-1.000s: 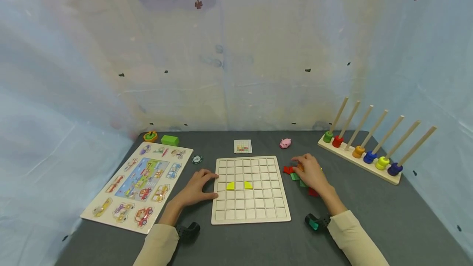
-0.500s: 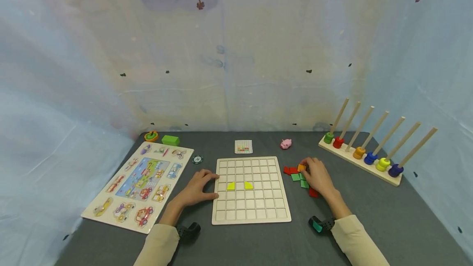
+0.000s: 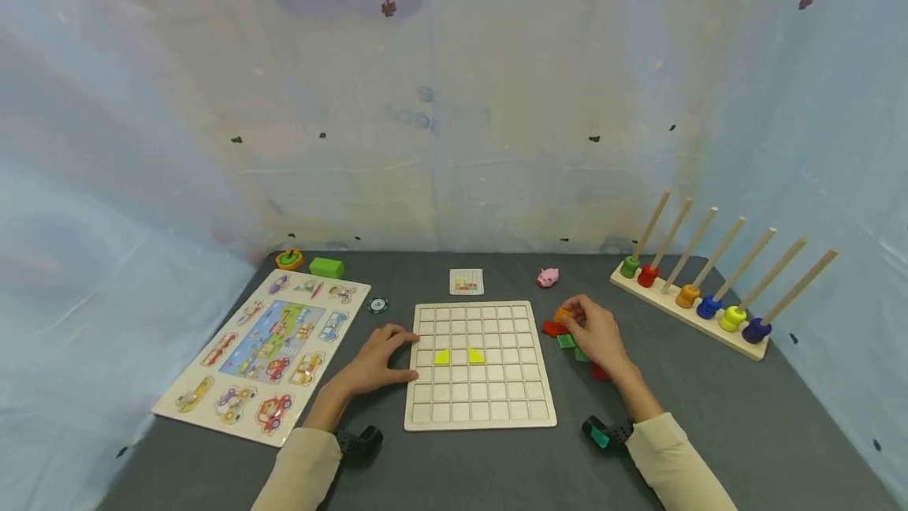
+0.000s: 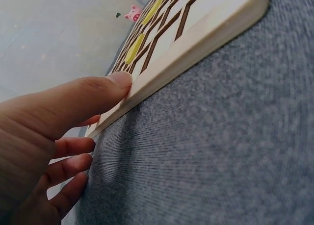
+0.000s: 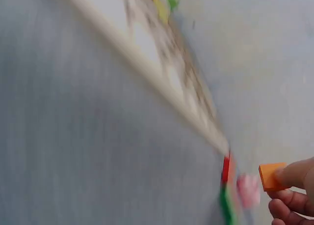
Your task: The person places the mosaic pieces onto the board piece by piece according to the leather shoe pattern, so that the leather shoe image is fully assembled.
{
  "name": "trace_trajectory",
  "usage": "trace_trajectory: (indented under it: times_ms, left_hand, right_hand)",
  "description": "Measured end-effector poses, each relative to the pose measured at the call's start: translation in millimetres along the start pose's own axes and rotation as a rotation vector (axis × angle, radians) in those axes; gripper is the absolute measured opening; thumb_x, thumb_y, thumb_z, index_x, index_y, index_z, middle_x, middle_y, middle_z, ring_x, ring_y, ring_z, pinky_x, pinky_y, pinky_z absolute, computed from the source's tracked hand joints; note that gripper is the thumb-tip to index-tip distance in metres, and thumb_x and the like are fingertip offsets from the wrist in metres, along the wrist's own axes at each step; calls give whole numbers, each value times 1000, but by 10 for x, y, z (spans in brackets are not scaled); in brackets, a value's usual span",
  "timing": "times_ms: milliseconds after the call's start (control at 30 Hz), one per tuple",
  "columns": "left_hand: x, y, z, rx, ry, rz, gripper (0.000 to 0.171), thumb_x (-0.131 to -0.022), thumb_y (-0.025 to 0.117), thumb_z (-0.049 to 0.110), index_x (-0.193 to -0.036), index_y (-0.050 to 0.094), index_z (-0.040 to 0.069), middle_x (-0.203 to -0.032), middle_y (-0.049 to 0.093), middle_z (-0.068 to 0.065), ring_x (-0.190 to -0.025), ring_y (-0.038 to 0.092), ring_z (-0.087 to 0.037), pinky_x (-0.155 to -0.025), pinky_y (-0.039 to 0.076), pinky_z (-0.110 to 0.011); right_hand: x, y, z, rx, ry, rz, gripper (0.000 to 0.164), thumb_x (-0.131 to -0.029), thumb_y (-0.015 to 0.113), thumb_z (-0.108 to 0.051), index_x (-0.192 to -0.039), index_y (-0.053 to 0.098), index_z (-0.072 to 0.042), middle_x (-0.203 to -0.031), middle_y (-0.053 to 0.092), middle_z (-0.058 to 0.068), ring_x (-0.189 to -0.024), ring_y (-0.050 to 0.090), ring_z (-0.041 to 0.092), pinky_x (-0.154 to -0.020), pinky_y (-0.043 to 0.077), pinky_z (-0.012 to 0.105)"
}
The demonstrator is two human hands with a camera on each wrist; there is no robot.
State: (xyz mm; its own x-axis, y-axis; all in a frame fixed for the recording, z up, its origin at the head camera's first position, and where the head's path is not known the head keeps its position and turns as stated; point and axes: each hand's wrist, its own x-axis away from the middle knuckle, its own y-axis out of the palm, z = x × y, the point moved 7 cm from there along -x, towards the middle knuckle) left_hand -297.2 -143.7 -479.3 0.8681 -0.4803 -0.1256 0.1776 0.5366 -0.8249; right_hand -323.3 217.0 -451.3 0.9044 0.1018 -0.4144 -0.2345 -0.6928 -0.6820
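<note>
My right hand (image 3: 594,331) pinches an orange square tile (image 5: 269,177) between thumb and fingers, to the right of the wooden grid board (image 3: 489,415). Under and beside that hand lie red tiles (image 3: 552,329), green tiles (image 3: 565,341) and another red piece (image 3: 599,371), partly covered by it. On the board's left edge rests my left hand (image 3: 376,363), its fingers spread; in the left wrist view the thumb (image 4: 110,90) lies along the rim. Two yellow quarter-round pieces (image 3: 442,357) sit in one row of the grid, a cell between them.
A picture card (image 3: 466,281) and a pink toy pig (image 3: 548,277) are behind the board. At left lies a vehicle puzzle (image 3: 322,314), near a green block (image 3: 326,267) and a poker chip (image 3: 378,305). A peg stand (image 3: 670,302) with coloured rings is at right.
My right hand has drawn back from the tile pile, then moved left and lifted the orange tile over the red ones. My left hand stays at the board's edge.
</note>
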Motion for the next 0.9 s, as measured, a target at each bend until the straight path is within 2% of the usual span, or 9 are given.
trace_trajectory:
  times_ms: [133,267,433,667,900]
  left_hand:
    - [-2,-15,-4,-10,-3,3,60,-79,74,37,-129,55,11,-122,46,-9,-107,42,-25,-90,37,-49]
    - [-13,-7,-11,-17,-2,1,59,-79,74,37,-129,55,12,-121,46,-8,-107,42,-24,-91,36,-48]
    - [-6,10,-16,-20,2,-1,60,-79,74,39,-129,55,12,-121,46,-8,-107,42,-24,-91,36,-48]
    - [-7,20,-33,-13,-3,-8,60,-79,73,38,-129,54,13,-123,45,-9,-108,41,-25,-92,36,-49]
    - [-8,28,-40,-19,-11,-16,60,-79,73,40,-130,54,14,-122,45,-8,-107,41,-24,-91,36,-48]
  right_hand:
    - [-10,181,-373,-158,-64,-49,13,-86,66,-8,-97,61,-3,-86,65,8,-73,60,19,-65,48,29]
    - [24,446,-694,-236,-108,-141,10,-85,67,-9,-94,63,-5,-85,64,4,-71,58,14,-63,47,25]
    - [95,789,-993,-290,-138,-268,9,-86,67,-12,-93,65,-6,-80,60,-1,-70,55,9,-63,46,23]
    - [178,1101,-1258,-333,-188,-377,9,-86,67,-12,-94,64,-8,-76,60,-4,-65,53,7,-60,45,23]
    - [227,1290,-1409,-344,-248,-394,9,-84,69,-11,-89,63,-8,-77,63,-3,-64,55,4,-60,46,21]
